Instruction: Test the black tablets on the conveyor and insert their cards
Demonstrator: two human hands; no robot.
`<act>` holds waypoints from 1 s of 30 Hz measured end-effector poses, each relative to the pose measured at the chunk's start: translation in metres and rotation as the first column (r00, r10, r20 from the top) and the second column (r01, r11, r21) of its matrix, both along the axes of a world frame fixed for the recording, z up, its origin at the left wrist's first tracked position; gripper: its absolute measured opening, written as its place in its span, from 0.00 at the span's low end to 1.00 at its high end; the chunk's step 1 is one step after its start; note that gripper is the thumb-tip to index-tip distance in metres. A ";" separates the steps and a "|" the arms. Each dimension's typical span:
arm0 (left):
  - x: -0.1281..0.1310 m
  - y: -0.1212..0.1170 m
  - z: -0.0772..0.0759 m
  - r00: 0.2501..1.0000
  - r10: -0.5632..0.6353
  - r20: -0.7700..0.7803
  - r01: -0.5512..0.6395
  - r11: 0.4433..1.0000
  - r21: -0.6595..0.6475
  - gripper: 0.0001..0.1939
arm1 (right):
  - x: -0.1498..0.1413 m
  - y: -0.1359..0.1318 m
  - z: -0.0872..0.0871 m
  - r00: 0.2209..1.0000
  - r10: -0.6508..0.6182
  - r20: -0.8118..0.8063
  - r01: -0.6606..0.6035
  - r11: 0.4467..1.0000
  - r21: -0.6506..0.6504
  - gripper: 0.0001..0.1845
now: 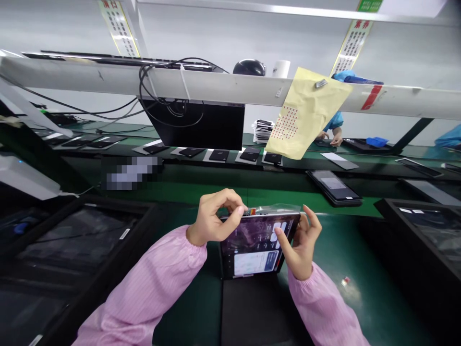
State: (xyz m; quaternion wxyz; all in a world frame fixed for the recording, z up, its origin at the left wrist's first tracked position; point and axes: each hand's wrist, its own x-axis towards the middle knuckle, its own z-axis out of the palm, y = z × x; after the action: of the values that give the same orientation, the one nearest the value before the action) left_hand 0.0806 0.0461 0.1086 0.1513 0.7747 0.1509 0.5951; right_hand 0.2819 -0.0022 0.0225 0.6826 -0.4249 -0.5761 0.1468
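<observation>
A tablet (252, 240) with a lit screen stands tilted on its lower edge over a black case or pad (252, 307). My right hand (300, 245) grips its right side, thumb on the screen and fingers behind. My left hand (219, 216) is closed in a pinch at the top edge, thumb and forefinger together; what lies between them is too small to make out. Just right of those fingertips, a small orange piece (253, 211) shows at the edge. Clear film (284, 207) sticks up behind the tablet's top. A tiny red and white scrap (345, 281) lies on the green table.
Black foam-edged trays stand at left (126, 211) and right (392, 211). Stacked tablets (333, 187) lie behind on the right. A monitor (201, 125), cables and a yellow sheet (306, 110) hang from the white beam (223, 86). Beyond, a co-worker's hand (336, 137) shows.
</observation>
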 end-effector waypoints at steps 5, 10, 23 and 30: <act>0.001 -0.002 0.000 1.000 -0.002 0.002 0.002 1.000 0.011 0.04 | 0.000 -0.002 -0.005 1.000 -0.013 0.023 0.013 1.000 0.002 0.40; 0.001 -0.006 0.001 1.000 0.006 0.015 -0.006 0.999 0.031 0.03 | 0.008 -0.004 0.017 0.978 -0.091 0.186 0.058 0.983 0.174 0.41; -0.002 -0.016 0.005 1.000 0.011 -0.027 -0.011 1.000 0.021 0.03 | 0.002 0.032 0.161 0.215 0.510 0.833 -0.462 0.804 -0.373 0.08; 0.000 -0.015 0.006 1.000 0.002 -0.015 -0.001 1.000 0.012 0.03 | 0.001 0.026 0.159 0.203 0.530 0.824 -0.455 0.796 -0.399 0.06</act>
State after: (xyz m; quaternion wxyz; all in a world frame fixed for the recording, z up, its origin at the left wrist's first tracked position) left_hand 0.0801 0.0314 0.1143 0.1453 0.7800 0.1491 0.5901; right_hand 0.2832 0.0240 0.1814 0.1536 -0.2495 -0.9487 0.1185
